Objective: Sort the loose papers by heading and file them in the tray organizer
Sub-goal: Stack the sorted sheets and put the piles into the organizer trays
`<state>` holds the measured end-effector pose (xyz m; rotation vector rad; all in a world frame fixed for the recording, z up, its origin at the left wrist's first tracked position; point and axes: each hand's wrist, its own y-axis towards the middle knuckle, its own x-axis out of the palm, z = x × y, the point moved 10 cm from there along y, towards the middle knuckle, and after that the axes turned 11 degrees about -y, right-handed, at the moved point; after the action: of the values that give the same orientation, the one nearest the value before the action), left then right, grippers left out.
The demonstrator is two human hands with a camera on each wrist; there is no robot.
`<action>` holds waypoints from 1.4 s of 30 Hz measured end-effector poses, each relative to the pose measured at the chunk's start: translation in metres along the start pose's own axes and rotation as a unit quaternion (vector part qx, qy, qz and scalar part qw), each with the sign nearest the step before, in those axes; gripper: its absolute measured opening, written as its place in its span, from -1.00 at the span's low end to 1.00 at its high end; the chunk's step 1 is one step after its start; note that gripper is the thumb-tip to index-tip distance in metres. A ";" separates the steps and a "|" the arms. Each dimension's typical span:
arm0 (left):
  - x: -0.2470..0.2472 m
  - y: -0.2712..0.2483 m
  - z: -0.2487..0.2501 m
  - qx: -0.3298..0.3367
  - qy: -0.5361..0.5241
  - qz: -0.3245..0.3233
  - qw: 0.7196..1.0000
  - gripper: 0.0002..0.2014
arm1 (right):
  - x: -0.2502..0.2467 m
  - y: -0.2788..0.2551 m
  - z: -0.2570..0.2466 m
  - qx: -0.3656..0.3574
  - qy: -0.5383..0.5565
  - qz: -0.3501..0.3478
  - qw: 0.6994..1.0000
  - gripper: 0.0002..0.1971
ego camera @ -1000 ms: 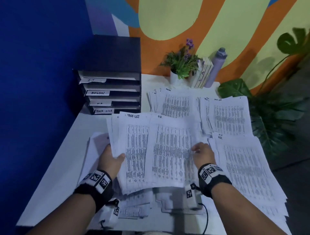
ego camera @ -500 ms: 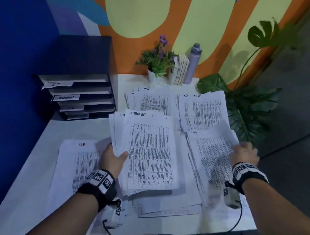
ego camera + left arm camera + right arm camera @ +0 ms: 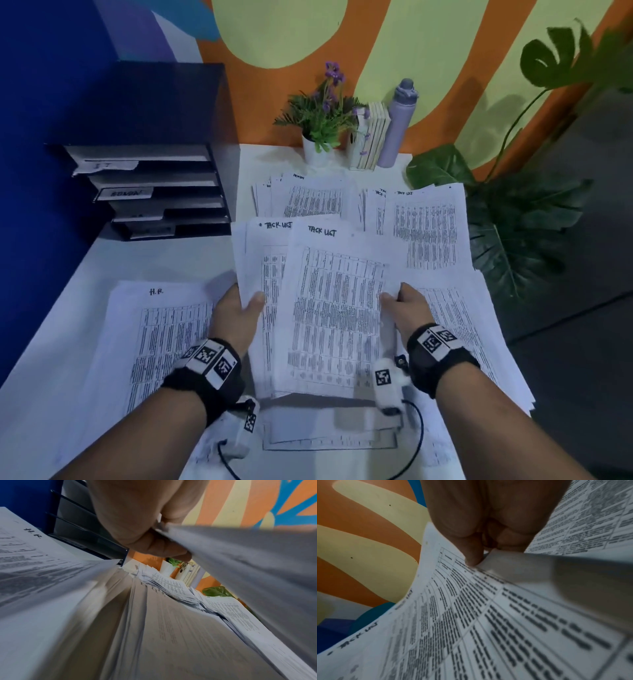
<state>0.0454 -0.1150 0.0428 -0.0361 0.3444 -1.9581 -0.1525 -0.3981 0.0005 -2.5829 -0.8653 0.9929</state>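
Here we hold a bundle of printed sheets point(image 3: 263, 308) in our left hand point(image 3: 236, 315) at the centre of the head view, thumb on top of the bundle's left edge and fingers curled beneath it. The left wrist view shows the same grip from below: the thumb point(image 3: 164, 549) presses the paper against the curled fingers. Our right hand point(image 3: 407, 311) pinches the right edge of the top sheet point(image 3: 335, 308), headed "TACK LIST", and the right wrist view shows the thumb point(image 3: 471, 550) pressing down on that printed table.

Sorted piles lie around the bundle on the white table point(image 3: 164, 260). At lower left sits the pile headed "H.R." point(image 3: 161, 329). Above the bundle, in the upper middle, lies the pile headed "ADMIN" point(image 3: 308, 198), and just to its right another "TACK LIST" pile point(image 3: 424, 226). A further pile point(image 3: 472, 335) spreads under our right wrist at the right of the frame; its heading is hidden.

The black tray organizer point(image 3: 154, 185) stands at the upper left against the blue wall, its shelves bearing white labels, too blurred to read surely. Along the top of the table stand a potted plant point(image 3: 322, 126), a few books point(image 3: 371, 140) and a lilac bottle point(image 3: 399, 123).
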 end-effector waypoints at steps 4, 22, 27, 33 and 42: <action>0.000 0.001 -0.006 -0.029 -0.045 -0.004 0.999 -0.71 | 0.003 -0.002 0.001 -0.006 0.046 -0.036 0.998 -0.78; 0.017 0.020 0.004 -0.016 -0.103 0.016 0.994 -0.74 | 0.034 -0.019 -0.053 -0.116 -0.007 -0.177 0.977 -0.30; 0.001 0.022 -0.011 -0.003 -0.047 0.024 0.999 -0.50 | -0.052 0.022 -0.048 -0.080 -0.014 0.113 0.990 -0.72; -0.035 0.020 -0.041 0.001 0.162 0.049 0.986 -0.42 | -0.107 0.101 -0.054 -0.049 -0.129 0.153 0.978 -0.46; -0.091 0.017 -0.095 -0.115 0.395 0.058 0.909 -0.27 | -0.085 0.114 -0.082 -0.055 -0.394 0.171 0.901 -0.46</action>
<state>0.0803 -0.0181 -0.0407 0.6285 1.0809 -1.7251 -0.0970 -0.5411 0.0591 -2.4450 -0.6197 2.2370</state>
